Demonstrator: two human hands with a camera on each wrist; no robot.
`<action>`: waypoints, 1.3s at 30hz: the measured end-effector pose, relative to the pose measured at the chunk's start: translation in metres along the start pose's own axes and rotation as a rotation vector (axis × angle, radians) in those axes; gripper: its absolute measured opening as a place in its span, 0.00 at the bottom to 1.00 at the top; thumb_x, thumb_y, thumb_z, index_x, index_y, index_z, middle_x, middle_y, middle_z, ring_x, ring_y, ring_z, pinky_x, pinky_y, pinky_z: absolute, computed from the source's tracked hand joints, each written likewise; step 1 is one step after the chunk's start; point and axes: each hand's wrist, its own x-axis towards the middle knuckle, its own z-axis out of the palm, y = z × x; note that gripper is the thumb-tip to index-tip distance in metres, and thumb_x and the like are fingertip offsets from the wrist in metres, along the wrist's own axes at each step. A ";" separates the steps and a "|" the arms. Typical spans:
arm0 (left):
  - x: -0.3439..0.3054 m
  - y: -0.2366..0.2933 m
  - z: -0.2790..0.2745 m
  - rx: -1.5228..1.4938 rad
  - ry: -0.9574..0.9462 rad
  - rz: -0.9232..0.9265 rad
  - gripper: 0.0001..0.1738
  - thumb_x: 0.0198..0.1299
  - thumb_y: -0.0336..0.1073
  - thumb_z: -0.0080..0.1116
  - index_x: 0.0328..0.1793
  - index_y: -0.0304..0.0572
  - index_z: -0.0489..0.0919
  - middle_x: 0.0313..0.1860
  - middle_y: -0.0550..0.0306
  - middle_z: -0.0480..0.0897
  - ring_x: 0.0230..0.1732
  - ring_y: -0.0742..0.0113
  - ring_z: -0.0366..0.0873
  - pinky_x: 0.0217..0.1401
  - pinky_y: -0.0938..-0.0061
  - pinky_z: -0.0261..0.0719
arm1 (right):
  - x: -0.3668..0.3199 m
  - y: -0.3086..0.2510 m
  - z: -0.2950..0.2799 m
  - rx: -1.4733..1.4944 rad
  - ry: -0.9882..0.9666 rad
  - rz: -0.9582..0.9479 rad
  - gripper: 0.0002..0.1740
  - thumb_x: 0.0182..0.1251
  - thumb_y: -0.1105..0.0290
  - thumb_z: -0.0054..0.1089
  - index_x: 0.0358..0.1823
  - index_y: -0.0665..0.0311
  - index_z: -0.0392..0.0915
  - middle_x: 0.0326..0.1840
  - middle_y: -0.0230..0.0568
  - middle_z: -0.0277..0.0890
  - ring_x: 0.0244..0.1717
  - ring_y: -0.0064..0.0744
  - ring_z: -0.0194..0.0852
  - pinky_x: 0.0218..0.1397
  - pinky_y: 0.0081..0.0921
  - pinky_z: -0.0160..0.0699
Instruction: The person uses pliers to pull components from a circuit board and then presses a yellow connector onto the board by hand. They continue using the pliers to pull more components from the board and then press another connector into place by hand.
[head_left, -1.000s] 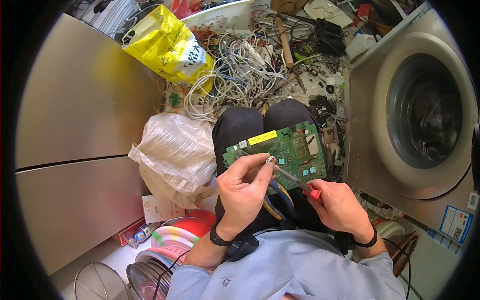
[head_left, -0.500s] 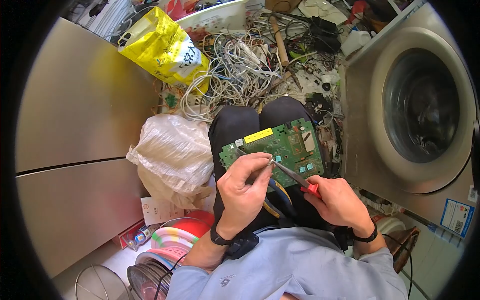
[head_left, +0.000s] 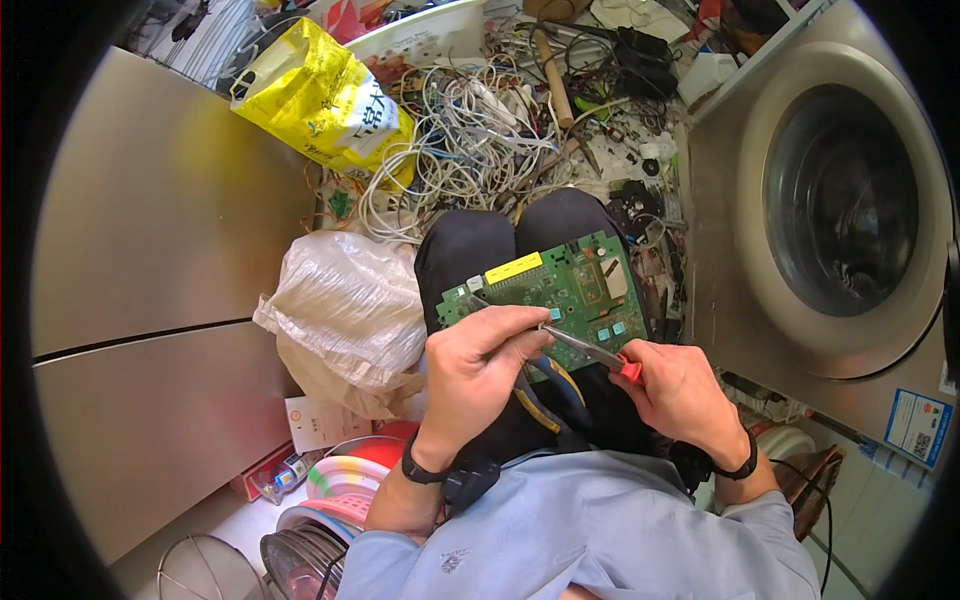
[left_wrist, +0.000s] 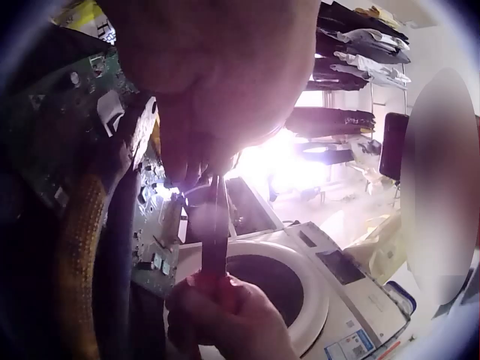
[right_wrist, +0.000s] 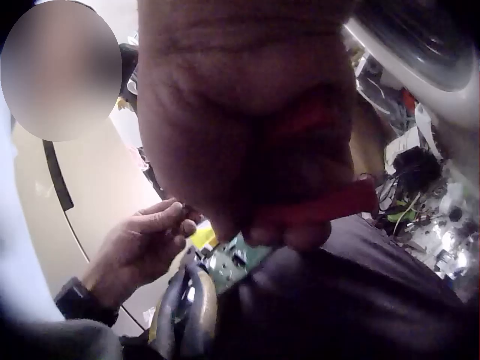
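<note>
- My left hand [head_left: 478, 365] had thumb and forefinger pinched on a small piece [head_left: 543, 325], mostly covered by my fingertips; I could not tell what it was.
- My right hand [head_left: 685, 395] was curled round the red handles [head_left: 629, 371] of a metal-jawed tool [head_left: 588, 350]. My palm and fingers hid most of the handles, and whether the tips gripped the piece or only touched it, I could not make out.
- The tool slanted from my right hand to my left fingertips, where the piece was.
- The green circuit board [head_left: 575, 290] lay across my dark trousers [head_left: 468, 240], beyond and below my hands; my left hand covered its near left part.
- Blue-and-yellow handles [head_left: 565, 385] lay between my hands, their upper end partly hidden.
- In the left wrist view, glare washed out the background, and my own hand loomed dark.
</note>
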 end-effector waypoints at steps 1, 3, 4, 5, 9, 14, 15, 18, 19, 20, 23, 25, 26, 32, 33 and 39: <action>0.000 -0.001 0.000 0.002 -0.001 -0.001 0.14 0.70 0.20 0.66 0.60 0.28 0.87 0.48 0.49 0.92 0.41 0.67 0.91 0.46 0.76 0.90 | 0.000 0.001 0.001 -0.001 0.010 -0.010 0.12 0.71 0.67 0.70 0.40 0.63 0.75 0.31 0.48 0.81 0.34 0.57 0.84 0.35 0.47 0.81; -0.001 -0.003 0.001 -0.329 0.009 -0.179 0.13 0.72 0.23 0.65 0.60 0.25 0.87 0.51 0.44 0.92 0.44 0.63 0.92 0.47 0.72 0.92 | 0.001 0.002 0.002 0.006 0.022 -0.022 0.12 0.70 0.67 0.71 0.40 0.63 0.75 0.31 0.48 0.81 0.34 0.57 0.84 0.35 0.47 0.81; -0.001 -0.004 0.002 -0.327 0.007 -0.179 0.13 0.72 0.23 0.65 0.60 0.25 0.87 0.51 0.44 0.92 0.44 0.63 0.92 0.47 0.72 0.92 | 0.001 0.003 0.003 0.012 0.033 -0.033 0.12 0.70 0.68 0.72 0.40 0.63 0.75 0.31 0.48 0.81 0.34 0.57 0.84 0.35 0.47 0.81; -0.001 -0.004 0.005 -0.468 0.031 -0.212 0.13 0.73 0.25 0.65 0.59 0.25 0.86 0.52 0.41 0.91 0.44 0.61 0.93 0.47 0.71 0.94 | 0.001 0.004 0.003 0.014 0.036 -0.033 0.12 0.70 0.68 0.72 0.40 0.63 0.75 0.31 0.48 0.81 0.34 0.57 0.84 0.35 0.47 0.81; -0.002 -0.008 0.010 -0.750 0.061 -0.305 0.13 0.76 0.29 0.63 0.60 0.26 0.85 0.53 0.36 0.90 0.43 0.59 0.93 0.46 0.70 0.96 | 0.000 0.005 0.003 0.054 0.022 -0.028 0.13 0.69 0.67 0.73 0.41 0.63 0.76 0.32 0.48 0.82 0.34 0.56 0.84 0.35 0.46 0.82; -0.001 -0.011 0.014 -0.942 0.097 -0.383 0.13 0.78 0.30 0.62 0.61 0.30 0.85 0.54 0.35 0.90 0.41 0.60 0.94 0.43 0.73 0.95 | 0.002 0.006 0.001 0.104 -0.044 0.027 0.12 0.70 0.66 0.73 0.41 0.62 0.78 0.30 0.49 0.82 0.34 0.57 0.85 0.35 0.45 0.82; -0.001 -0.010 0.015 -0.975 0.114 -0.399 0.13 0.78 0.31 0.61 0.61 0.31 0.85 0.54 0.35 0.90 0.40 0.62 0.93 0.40 0.74 0.94 | 0.002 0.005 0.000 0.126 -0.051 0.037 0.11 0.70 0.66 0.73 0.42 0.62 0.78 0.30 0.50 0.82 0.34 0.57 0.84 0.36 0.46 0.82; -0.001 -0.012 0.014 -1.189 0.073 -0.471 0.12 0.79 0.32 0.61 0.61 0.34 0.85 0.55 0.35 0.90 0.37 0.67 0.92 0.34 0.77 0.91 | 0.001 0.006 -0.002 0.163 -0.065 0.050 0.11 0.71 0.66 0.73 0.43 0.61 0.79 0.30 0.50 0.81 0.34 0.58 0.84 0.37 0.46 0.82; -0.001 -0.012 0.014 -1.189 0.072 -0.469 0.12 0.79 0.32 0.61 0.61 0.34 0.85 0.55 0.35 0.90 0.37 0.67 0.92 0.34 0.77 0.91 | 0.001 0.007 -0.002 0.180 -0.077 0.053 0.11 0.71 0.66 0.73 0.44 0.61 0.80 0.30 0.51 0.81 0.34 0.58 0.84 0.37 0.47 0.82; -0.001 -0.012 0.016 -1.250 0.059 -0.479 0.12 0.79 0.32 0.60 0.62 0.35 0.84 0.55 0.35 0.90 0.35 0.69 0.92 0.32 0.78 0.90 | 0.001 0.008 -0.003 0.179 -0.075 0.052 0.11 0.71 0.66 0.73 0.44 0.61 0.80 0.30 0.51 0.81 0.34 0.58 0.84 0.37 0.47 0.82; -0.003 -0.010 0.022 -1.262 0.068 -0.464 0.12 0.79 0.33 0.60 0.62 0.36 0.84 0.55 0.35 0.90 0.35 0.70 0.91 0.30 0.78 0.89 | 0.002 0.010 -0.004 0.221 -0.107 0.045 0.11 0.71 0.66 0.72 0.44 0.62 0.80 0.30 0.51 0.81 0.35 0.58 0.84 0.37 0.47 0.82; -0.002 -0.005 0.028 -1.215 0.085 -0.437 0.12 0.79 0.33 0.60 0.62 0.36 0.84 0.55 0.36 0.90 0.35 0.69 0.92 0.31 0.78 0.89 | 0.001 0.008 -0.004 0.194 -0.064 0.055 0.10 0.71 0.67 0.72 0.45 0.63 0.80 0.31 0.51 0.81 0.35 0.59 0.84 0.37 0.47 0.82; -0.002 0.001 0.030 -1.045 0.147 -0.397 0.12 0.79 0.33 0.60 0.62 0.35 0.84 0.55 0.36 0.90 0.36 0.67 0.92 0.32 0.77 0.90 | 0.000 0.007 -0.003 0.194 -0.063 0.054 0.10 0.71 0.67 0.72 0.45 0.63 0.80 0.31 0.51 0.81 0.35 0.59 0.84 0.37 0.47 0.82; -0.002 0.006 0.042 -0.737 0.253 -0.258 0.13 0.80 0.32 0.59 0.62 0.31 0.82 0.57 0.36 0.89 0.40 0.60 0.93 0.38 0.71 0.94 | -0.009 0.002 0.006 0.115 0.103 0.010 0.10 0.70 0.70 0.71 0.45 0.64 0.79 0.33 0.50 0.82 0.35 0.58 0.84 0.37 0.48 0.81; -0.002 0.007 0.043 -0.711 0.266 -0.228 0.13 0.80 0.32 0.59 0.62 0.30 0.82 0.58 0.36 0.89 0.41 0.60 0.93 0.39 0.70 0.95 | -0.011 0.001 0.007 0.088 0.126 0.019 0.11 0.68 0.73 0.71 0.47 0.65 0.79 0.35 0.50 0.82 0.37 0.58 0.84 0.38 0.46 0.81; -0.006 0.013 0.052 -0.381 0.278 -0.051 0.13 0.81 0.30 0.58 0.63 0.28 0.81 0.60 0.41 0.89 0.47 0.62 0.92 0.45 0.70 0.95 | -0.014 -0.001 0.012 0.003 0.224 0.009 0.11 0.67 0.76 0.69 0.49 0.66 0.78 0.38 0.49 0.82 0.39 0.55 0.84 0.40 0.45 0.82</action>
